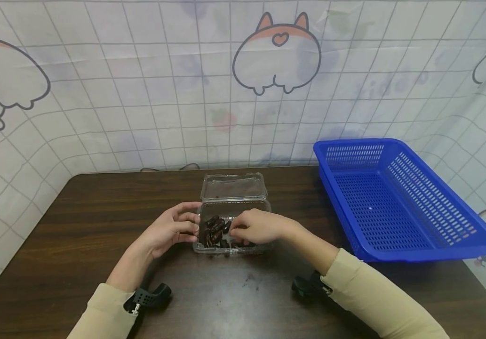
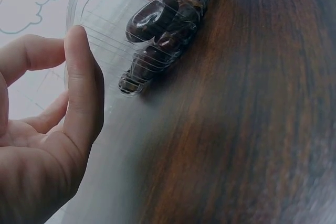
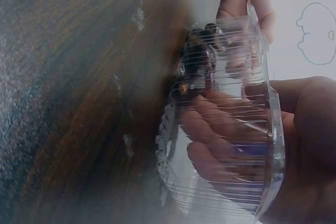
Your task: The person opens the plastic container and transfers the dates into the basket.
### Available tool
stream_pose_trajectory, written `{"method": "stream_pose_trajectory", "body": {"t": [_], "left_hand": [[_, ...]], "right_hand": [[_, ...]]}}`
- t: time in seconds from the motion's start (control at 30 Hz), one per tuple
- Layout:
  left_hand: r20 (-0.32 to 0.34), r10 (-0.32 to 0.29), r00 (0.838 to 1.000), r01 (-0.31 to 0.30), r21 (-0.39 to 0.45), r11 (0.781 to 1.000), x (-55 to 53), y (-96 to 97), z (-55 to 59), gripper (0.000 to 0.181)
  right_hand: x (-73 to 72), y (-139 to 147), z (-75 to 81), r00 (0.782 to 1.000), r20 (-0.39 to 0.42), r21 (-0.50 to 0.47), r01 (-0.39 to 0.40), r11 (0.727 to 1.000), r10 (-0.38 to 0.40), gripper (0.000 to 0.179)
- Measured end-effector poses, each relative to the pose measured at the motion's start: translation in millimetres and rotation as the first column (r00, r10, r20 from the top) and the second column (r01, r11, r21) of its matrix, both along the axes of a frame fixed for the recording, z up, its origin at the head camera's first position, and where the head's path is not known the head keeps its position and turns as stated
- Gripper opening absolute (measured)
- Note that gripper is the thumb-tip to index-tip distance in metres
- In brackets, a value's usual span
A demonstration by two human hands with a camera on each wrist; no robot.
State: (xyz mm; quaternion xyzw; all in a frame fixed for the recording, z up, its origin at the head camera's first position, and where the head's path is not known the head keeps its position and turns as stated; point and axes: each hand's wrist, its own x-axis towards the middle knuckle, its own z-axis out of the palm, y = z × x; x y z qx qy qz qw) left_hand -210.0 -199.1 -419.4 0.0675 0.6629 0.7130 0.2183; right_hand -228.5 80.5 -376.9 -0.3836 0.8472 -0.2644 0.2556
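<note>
A clear plastic clamshell box (image 1: 197,244) stands on the table with its lid (image 1: 234,187) folded back. Glossy dark brown oblong pieces that look like dates (image 1: 216,230) lie heaped in its left half; they show through the wall as dates (image 2: 152,19) in the left wrist view. My left hand (image 1: 170,230) rests its fingertips against the box's left side and rim. My right hand (image 1: 259,227) reaches inside, fingers bent down by the dates; its fingers (image 3: 202,127) show through the ribbed wall. Whether they grip a date I cannot tell.
A large blue plastic basket (image 1: 340,207) with slotted walls stands at the right of the dark wood table (image 1: 99,207). A white gridded sheet (image 1: 149,94) with cartoon prints hangs behind the table. Black bands with a dark device (image 1: 151,297) sit at both wrists.
</note>
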Motion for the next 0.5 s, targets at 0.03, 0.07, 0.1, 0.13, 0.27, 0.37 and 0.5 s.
{"method": "stream_pose_trajectory", "body": {"t": [0.03, 0.07, 0.1, 0.13, 0.27, 0.37, 0.5], "left_hand": [[0.000, 0.000, 1.000, 0.000, 0.000, 1.000, -0.1, 0.2, -0.1, 0.066], [0.000, 0.000, 1.000, 0.000, -0.001, 1.000, -0.1, 0.3, -0.1, 0.066], [0.000, 0.000, 1.000, 0.000, -0.002, 1.000, -0.1, 0.4, 0.0, 0.066], [0.001, 0.000, 1.000, 0.000, -0.002, 1.000, -0.2, 0.5, 0.0, 0.066], [0.001, 0.002, 1.000, -0.002, -0.001, 1.000, -0.3, 0.6, 0.3, 0.066], [-0.001, 0.003, 1.000, -0.003, -0.001, 1.000, -0.4, 0.7, 0.6, 0.066], [-0.004, 0.002, 1.000, -0.002, -0.003, 1.000, -0.6, 1.1, 0.4, 0.066]], "right_hand": [[0.1, -0.3, -0.3, 1.000, 0.007, -0.001, -0.003, 1.000, 0.003, 0.027], [0.2, -0.5, -0.8, 1.000, 0.014, -0.005, -0.007, 1.000, 0.007, 0.027], [0.3, -0.7, -1.1, 1.000, 0.023, -0.009, -0.012, 1.000, 0.012, 0.027], [0.4, -0.6, -1.4, 0.999, 0.032, -0.012, -0.016, 1.000, 0.016, 0.027], [0.4, -0.8, -2.8, 0.999, 0.045, -0.015, -0.022, 1.000, 0.022, 0.027], [0.2, -1.2, -4.1, 0.998, 0.054, -0.013, -0.026, 1.000, 0.027, 0.028], [0.0, -1.6, -5.0, 0.998, 0.057, -0.011, -0.039, 0.999, 0.040, 0.027]]}}
